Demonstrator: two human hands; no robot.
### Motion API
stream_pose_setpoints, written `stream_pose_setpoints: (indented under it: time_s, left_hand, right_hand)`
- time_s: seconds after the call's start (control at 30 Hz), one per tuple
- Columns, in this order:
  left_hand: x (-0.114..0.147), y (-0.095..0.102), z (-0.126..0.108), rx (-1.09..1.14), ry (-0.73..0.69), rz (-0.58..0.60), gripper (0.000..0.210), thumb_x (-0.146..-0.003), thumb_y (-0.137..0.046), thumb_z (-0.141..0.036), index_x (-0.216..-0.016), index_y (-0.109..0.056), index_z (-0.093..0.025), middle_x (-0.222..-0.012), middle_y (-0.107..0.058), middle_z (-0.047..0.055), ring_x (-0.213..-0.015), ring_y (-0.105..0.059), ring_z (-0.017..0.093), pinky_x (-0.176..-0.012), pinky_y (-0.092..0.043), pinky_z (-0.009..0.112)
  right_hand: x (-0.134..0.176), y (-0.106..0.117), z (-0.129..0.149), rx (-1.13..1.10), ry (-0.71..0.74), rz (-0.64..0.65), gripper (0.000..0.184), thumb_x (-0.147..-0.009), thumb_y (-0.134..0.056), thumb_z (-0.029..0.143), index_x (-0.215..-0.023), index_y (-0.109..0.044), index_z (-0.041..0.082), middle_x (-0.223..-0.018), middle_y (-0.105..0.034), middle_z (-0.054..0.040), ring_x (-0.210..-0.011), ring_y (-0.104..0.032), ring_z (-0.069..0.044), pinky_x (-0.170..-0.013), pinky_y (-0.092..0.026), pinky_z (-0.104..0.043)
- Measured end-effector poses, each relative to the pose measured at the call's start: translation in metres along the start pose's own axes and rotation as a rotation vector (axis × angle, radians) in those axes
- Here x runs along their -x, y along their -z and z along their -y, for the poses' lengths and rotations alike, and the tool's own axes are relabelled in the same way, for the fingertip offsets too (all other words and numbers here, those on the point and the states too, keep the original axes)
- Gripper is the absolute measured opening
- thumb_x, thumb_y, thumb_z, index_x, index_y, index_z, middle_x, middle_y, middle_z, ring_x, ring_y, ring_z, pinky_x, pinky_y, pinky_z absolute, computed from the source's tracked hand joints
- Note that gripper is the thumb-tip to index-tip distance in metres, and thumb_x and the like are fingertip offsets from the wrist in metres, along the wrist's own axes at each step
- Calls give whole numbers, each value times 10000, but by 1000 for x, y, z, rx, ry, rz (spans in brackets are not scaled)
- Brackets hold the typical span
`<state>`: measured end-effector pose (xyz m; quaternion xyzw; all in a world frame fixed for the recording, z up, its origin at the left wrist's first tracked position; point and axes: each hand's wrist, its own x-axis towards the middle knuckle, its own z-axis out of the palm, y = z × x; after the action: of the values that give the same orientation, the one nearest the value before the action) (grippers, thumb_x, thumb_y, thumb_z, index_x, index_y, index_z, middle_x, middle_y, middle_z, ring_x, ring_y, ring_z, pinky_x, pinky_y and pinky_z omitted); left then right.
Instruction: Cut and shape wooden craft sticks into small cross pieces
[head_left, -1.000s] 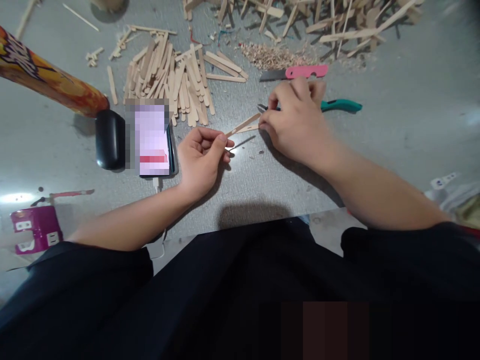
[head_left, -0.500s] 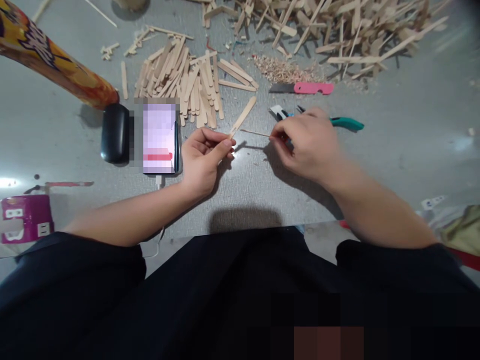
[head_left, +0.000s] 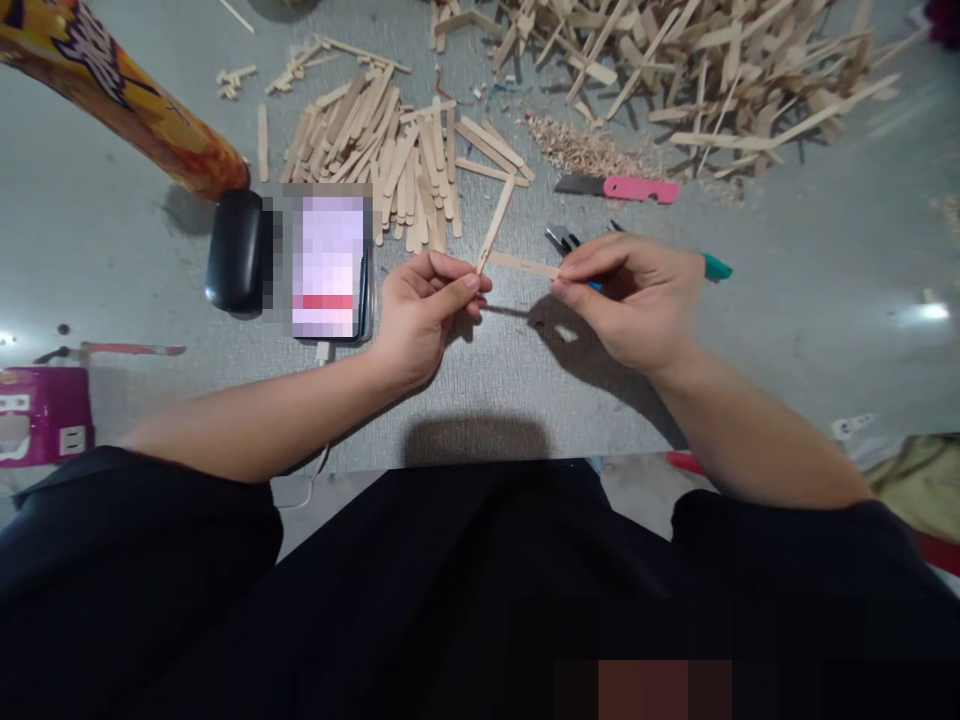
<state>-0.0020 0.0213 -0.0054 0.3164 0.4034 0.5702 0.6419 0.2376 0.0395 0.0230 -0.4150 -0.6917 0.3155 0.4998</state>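
Observation:
My left hand [head_left: 431, 310] pinches the lower end of a flat wooden craft stick [head_left: 498, 220], which slants up and to the right. Between thumb and fingertips, my right hand [head_left: 634, 295] grips the end of a second craft stick [head_left: 525, 266], held nearly level. Its far end meets the first stick near my left fingertips; whether the two are joined I cannot tell. Behind my right hand lie pliers with a teal handle [head_left: 718, 267], partly hidden, and a dark-tipped tool [head_left: 561, 238]. A pink-handled knife [head_left: 641, 189] rests farther back.
Loose craft sticks [head_left: 352, 130] lie in a pile behind a phone [head_left: 330, 265] with a cable. Left of it are a black case [head_left: 234, 250] and a yellow tube [head_left: 142, 105]. Wood shavings [head_left: 585, 147] and a heap of joined sticks [head_left: 675, 70] lie at the back.
The right hand's stick has turned from edge-on to show its flat face, and its end has come against the left hand's stick. The view has shifted slightly.

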Motion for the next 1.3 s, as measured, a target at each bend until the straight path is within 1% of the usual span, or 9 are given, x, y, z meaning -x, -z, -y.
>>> stream_pose_setpoints:
  time_s: [0.13,0.3,0.43,0.53,0.67,0.77,0.9,1.1,1.3]
  left_hand:
    - [3,0,-3,2,40,94,351,-866,-1020,-277,-870,-677,-205,-814,-818,-6,-571,-707,70,-576,-628,209]
    - [5,-1,-7,4,137,179,385,-804,-1026,-278,-841,-649,-212,-766,-801,9,-520,-677,87,-502,-579,218]
    - [4,-1,-8,19,143,188,389,-773,-1033,-293,-823,-655,-215,-737,-781,5,-507,-651,84,-498,-572,228]
    - [3,0,-7,-15,143,213,381,-793,-1014,-313,-804,-646,-215,-725,-773,20,-483,-628,83,-456,-526,226]
    - [4,-1,-7,-52,161,227,336,-773,-962,-216,-766,-627,-217,-699,-776,30,-431,-582,77,-376,-421,208]
    - [5,-3,-9,-61,171,227,364,-752,-954,-199,-738,-591,-226,-681,-782,33,-395,-542,70,-353,-401,202]
    - [7,-4,-11,-101,198,257,433,-739,-974,-200,-724,-543,-234,-673,-783,26,-385,-543,76,-331,-382,199]
    - [8,-3,-8,-109,175,306,372,-782,-989,-259,-766,-621,-211,-705,-795,23,-418,-596,93,-348,-425,214]
    - [7,-2,-3,-59,166,341,524,-834,-1053,-470,-875,-597,-213,-793,-836,8,-496,-684,102,-443,-522,208]
  right_hand:
    - [0,1,-2,27,-42,10,168,-897,-921,418,-812,-791,353,-876,-837,-14,-840,-790,-276,-778,-670,-474]
    - [2,4,-4,101,-22,28,192,-937,-899,466,-811,-796,364,-886,-838,-7,-863,-804,-288,-833,-684,-503]
    - [1,9,1,119,11,43,159,-936,-900,384,-792,-833,373,-875,-854,-2,-832,-809,-292,-811,-682,-520]
    - [-1,17,6,126,-22,80,138,-948,-886,332,-829,-873,399,-938,-880,-8,-843,-809,-299,-804,-679,-534]
    - [-1,23,12,116,-36,117,203,-935,-892,239,-876,-899,433,-972,-894,-6,-870,-807,-295,-823,-663,-521]
    - [1,18,14,123,-12,102,253,-915,-886,185,-859,-895,431,-935,-887,13,-854,-820,-292,-800,-663,-514]
    - [8,7,19,111,-10,106,194,-922,-887,244,-810,-882,403,-871,-873,8,-794,-823,-302,-741,-663,-520]
    - [16,0,26,168,-55,123,159,-963,-882,295,-847,-890,403,-913,-884,1,-841,-835,-306,-769,-695,-522]
    - [14,-4,13,37,122,62,159,-916,-919,176,-893,-902,333,-876,-880,19,-752,-814,-229,-654,-626,-398]
